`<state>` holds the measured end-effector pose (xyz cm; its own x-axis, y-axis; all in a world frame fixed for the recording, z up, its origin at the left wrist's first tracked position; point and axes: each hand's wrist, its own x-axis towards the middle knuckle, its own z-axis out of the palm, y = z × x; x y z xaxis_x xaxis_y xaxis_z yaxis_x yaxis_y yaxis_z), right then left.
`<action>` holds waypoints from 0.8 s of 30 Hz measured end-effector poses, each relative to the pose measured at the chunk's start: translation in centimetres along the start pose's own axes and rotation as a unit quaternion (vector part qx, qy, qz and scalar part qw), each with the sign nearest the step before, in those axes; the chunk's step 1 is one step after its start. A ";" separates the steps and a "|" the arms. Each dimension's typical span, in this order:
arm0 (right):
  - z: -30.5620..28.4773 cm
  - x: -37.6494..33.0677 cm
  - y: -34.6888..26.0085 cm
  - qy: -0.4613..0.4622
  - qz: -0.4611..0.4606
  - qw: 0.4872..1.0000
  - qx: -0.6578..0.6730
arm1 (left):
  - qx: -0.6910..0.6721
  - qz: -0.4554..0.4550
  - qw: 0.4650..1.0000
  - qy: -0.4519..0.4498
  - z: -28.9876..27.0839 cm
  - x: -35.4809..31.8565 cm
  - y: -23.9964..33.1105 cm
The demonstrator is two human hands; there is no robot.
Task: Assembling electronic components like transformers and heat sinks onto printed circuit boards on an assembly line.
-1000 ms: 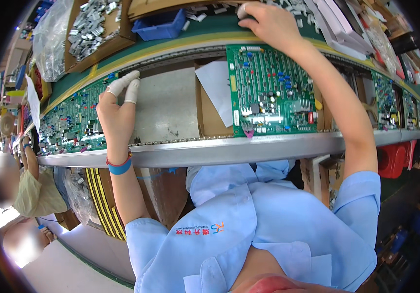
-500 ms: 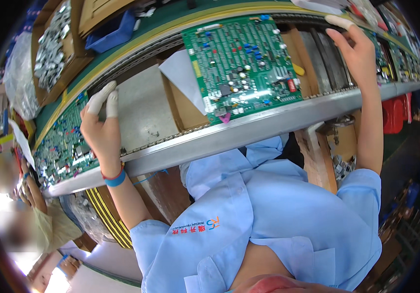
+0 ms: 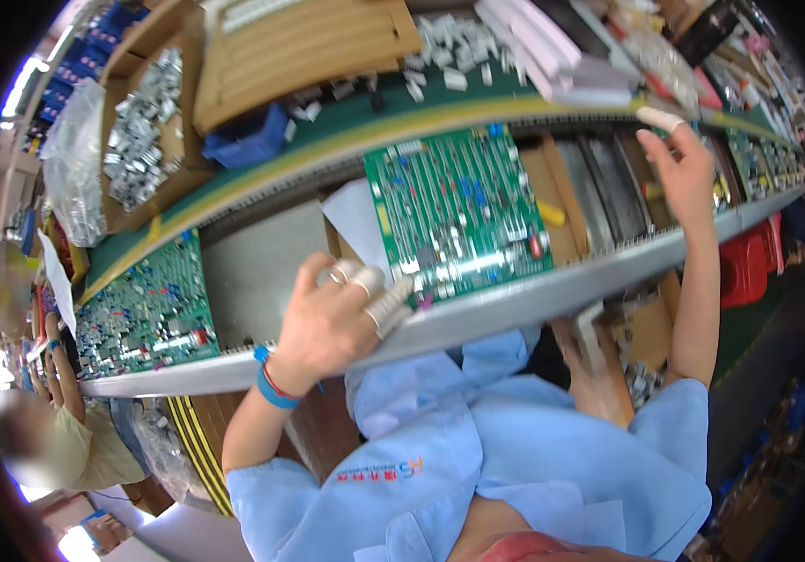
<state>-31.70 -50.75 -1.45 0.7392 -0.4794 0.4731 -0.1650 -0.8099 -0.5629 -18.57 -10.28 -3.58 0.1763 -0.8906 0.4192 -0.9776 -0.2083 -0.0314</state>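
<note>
I see a green circuit board (image 3: 458, 214), a flat rectangle studded with small blue, red and black parts, lying in the metal-railed conveyor track (image 3: 552, 292). Its long axis runs across the track, from the near rail up toward the green belt strip (image 3: 327, 150) behind it, and it sits slightly tilted clockwise in my view.

My left hand (image 3: 332, 323) rests over the near rail just left of the board's lower corner. The fingers (image 3: 385, 304), capped in pale rubbery finger cots, are loosely curled and lie at the board's near edge; I cannot tell whether they grip it. A blue band (image 3: 271, 389) rings that wrist.

My right hand (image 3: 679, 169) is raised well to the right of the board, open with fingers spread, holding nothing; a pale cot covers the topmost fingertip.

A second green board (image 3: 145, 309) lies in the same track, well left of the first, with bare grey metal between them.

Beyond the board, across the belt strip, stand a corrugated cardboard box (image 3: 304, 42), a blue plastic bin (image 3: 248, 140), and a carton of shiny metal parts (image 3: 140, 136). White block-shaped parts (image 3: 463, 47) are scattered behind the board's far edge.

Far left of the board, another person (image 3: 65, 440) in a yellowish shirt stands at the line.
</note>
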 end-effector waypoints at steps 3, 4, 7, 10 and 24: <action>2.3 5.7 -4.0 -0.014 -0.039 0.999 0.020 | -0.048 0.005 0.999 -0.018 -0.2 -0.2 -0.6; 2.9 8.2 -5.1 -0.018 -0.053 0.998 -0.010 | -0.077 0.005 0.997 0.000 -0.4 0.1 -0.7; 6.1 17.0 -6.6 0.012 -0.187 0.982 -0.024 | -0.104 0.004 0.994 0.040 -1.0 0.7 -1.7; 10.1 24.4 -9.5 0.007 -0.215 0.971 -0.100 | -0.113 -0.048 0.990 0.071 -1.7 0.2 -2.6; 26.3 36.1 -13.8 -0.397 0.027 0.917 -0.033 | -0.195 -0.107 0.969 0.106 -2.0 -1.0 -4.4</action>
<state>14.43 -48.00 5.56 0.9666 -0.1438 -0.2119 -0.2357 -0.8234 -0.5161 -14.73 -7.65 -2.03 0.3928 -0.7324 0.5562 -0.8976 -0.1736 0.4052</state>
